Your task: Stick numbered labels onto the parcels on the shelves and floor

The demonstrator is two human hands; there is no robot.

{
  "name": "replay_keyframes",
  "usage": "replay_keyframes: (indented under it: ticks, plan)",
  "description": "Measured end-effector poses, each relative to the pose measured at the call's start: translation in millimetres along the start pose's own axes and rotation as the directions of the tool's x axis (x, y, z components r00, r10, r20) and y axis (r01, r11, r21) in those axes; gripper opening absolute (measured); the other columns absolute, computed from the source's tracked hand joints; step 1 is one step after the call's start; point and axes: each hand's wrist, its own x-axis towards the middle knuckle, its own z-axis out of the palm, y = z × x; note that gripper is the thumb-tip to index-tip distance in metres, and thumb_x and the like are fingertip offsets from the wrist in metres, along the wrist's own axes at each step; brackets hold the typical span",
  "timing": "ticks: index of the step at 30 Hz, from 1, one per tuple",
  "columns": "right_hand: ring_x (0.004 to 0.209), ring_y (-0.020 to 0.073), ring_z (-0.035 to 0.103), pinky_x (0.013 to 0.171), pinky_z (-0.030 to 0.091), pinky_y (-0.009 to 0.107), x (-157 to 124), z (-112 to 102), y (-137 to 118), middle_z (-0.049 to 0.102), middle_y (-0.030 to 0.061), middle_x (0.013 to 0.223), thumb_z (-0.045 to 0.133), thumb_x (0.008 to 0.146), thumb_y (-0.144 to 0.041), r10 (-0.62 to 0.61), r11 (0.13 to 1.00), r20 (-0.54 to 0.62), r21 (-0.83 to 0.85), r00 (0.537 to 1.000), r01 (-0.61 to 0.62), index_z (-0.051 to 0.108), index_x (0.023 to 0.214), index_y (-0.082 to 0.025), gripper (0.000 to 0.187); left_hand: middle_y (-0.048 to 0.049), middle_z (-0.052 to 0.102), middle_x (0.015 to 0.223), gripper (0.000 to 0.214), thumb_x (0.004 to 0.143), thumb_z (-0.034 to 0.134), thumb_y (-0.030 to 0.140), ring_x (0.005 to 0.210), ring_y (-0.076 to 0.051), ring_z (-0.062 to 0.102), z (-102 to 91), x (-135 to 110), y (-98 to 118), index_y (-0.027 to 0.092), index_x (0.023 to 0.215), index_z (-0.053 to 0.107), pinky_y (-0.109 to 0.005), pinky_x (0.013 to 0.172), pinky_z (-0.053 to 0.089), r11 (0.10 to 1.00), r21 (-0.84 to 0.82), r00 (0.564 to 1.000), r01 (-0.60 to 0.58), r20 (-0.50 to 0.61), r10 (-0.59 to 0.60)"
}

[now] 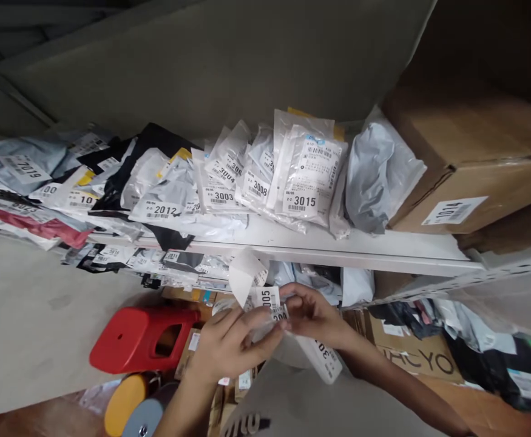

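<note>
In front of my body, my left hand and my right hand meet with fingertips pinched on a strip of printed number labels. One label ends in 005, and another beginning with 300 shows between the fingers. A loose white end of the strip curls up above my left hand. Below my right hand hangs a white piece with another printed label; I cannot tell whether it is joined to the strip. Above my hands, on the shelf, lie clear bags, including one labelled 3015.
A grey plastic parcel and a cardboard box marked 1014 stand at the shelf's right. Parcels crowd its left. More parcels fill the level below. A red stool lies at lower left beside a yellow round object.
</note>
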Motion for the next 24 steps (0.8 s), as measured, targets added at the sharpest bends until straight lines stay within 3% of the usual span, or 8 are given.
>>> replay_keyframes:
  ticks: [2,5,10,12,15,19,21,24]
  plan:
    - [0.048,0.0035,0.034,0.046,0.023,0.018,-3,2,2,0.053,-0.0066,0.064,0.076,0.077,-0.024,-0.018,0.999,-0.077,-0.052,0.997,0.014,0.058,0.110,-0.019,0.038,-0.0010,0.067,0.093,0.037,0.080,0.072,0.020,0.068,-0.012,0.061,7.1,-4,2,0.029,0.114,0.061,-0.022,0.059,0.051,0.991,-0.055,0.992,0.122,-0.023,-0.123]
    - [0.049,0.0037,0.035,0.046,0.024,0.018,-9,6,3,0.054,-0.0059,0.065,0.072,0.080,-0.023,-0.049,0.993,-0.149,-0.112,0.988,0.033,0.058,0.110,-0.019,0.033,-0.0044,0.062,0.097,0.030,0.085,0.064,0.017,0.068,-0.010,0.061,20.3,-14,3,0.022,0.114,0.057,-0.019,0.057,0.054,0.920,-0.199,0.915,0.338,-0.160,-0.371]
    - [0.051,0.0043,0.038,0.050,0.027,0.019,-15,12,4,0.054,-0.0057,0.068,0.070,0.079,-0.021,-0.095,0.981,-0.226,-0.187,0.970,0.053,0.056,0.115,-0.020,0.038,-0.0052,0.046,0.112,0.030,0.068,0.073,0.002,0.079,-0.011,0.062,39.4,-34,3,0.020,0.085,0.054,-0.024,0.063,0.055,0.908,-0.211,0.803,0.362,-0.425,-0.418]
    - [0.049,0.0049,0.039,0.049,0.028,0.019,-14,13,5,0.054,-0.0066,0.066,0.071,0.078,-0.023,-0.058,0.991,-0.267,-0.134,0.962,0.022,0.053,0.116,-0.021,0.043,-0.0023,0.049,0.102,0.029,0.068,0.074,0.005,0.069,-0.008,0.059,44.0,-38,4,0.018,0.076,0.050,-0.021,0.059,0.051,0.856,-0.291,0.794,0.428,-0.332,-0.510]
    - [0.047,0.0073,0.044,0.049,0.032,0.020,-8,10,3,0.054,-0.0078,0.062,0.072,0.074,-0.028,0.037,0.999,-0.334,0.038,0.942,-0.026,0.051,0.108,-0.022,0.040,0.0028,0.053,0.078,0.027,0.074,0.075,0.018,0.064,-0.010,0.056,47.2,-39,9,0.020,0.085,0.051,-0.020,0.059,0.048,0.670,-0.434,0.742,0.603,-0.005,-0.671]
    - [0.047,0.0091,0.048,0.049,0.037,0.021,0,6,-3,0.055,-0.0078,0.063,0.073,0.069,-0.029,0.162,0.978,-0.384,0.186,0.909,-0.096,0.051,0.100,-0.024,0.038,-0.0012,0.065,0.091,0.035,0.086,0.065,0.021,0.070,-0.010,0.060,44.4,-32,16,0.022,0.113,0.042,-0.020,0.064,0.050,0.380,-0.668,0.689,0.640,0.279,-0.669]
    - [0.048,0.0106,0.051,0.050,0.038,0.022,2,6,-4,0.056,-0.0073,0.063,0.073,0.070,-0.030,0.185,0.970,-0.374,0.218,0.909,-0.108,0.051,0.101,-0.024,0.038,-0.0046,0.067,0.102,0.033,0.090,0.058,0.018,0.087,-0.013,0.066,41.1,-29,18,0.023,0.118,0.042,-0.023,0.074,0.053,0.350,-0.705,0.710,0.617,0.308,-0.633]
    - [0.051,0.0110,0.052,0.051,0.037,0.022,0,7,-2,0.057,-0.0058,0.067,0.072,0.073,-0.031,0.096,0.984,-0.333,0.177,0.938,-0.038,0.052,0.100,-0.024,0.034,-0.0062,0.067,0.113,0.034,0.092,0.052,0.012,0.106,-0.016,0.065,37.1,-31,17,0.025,0.123,0.047,-0.029,0.090,0.052,0.472,-0.652,0.758,0.594,0.256,-0.600]
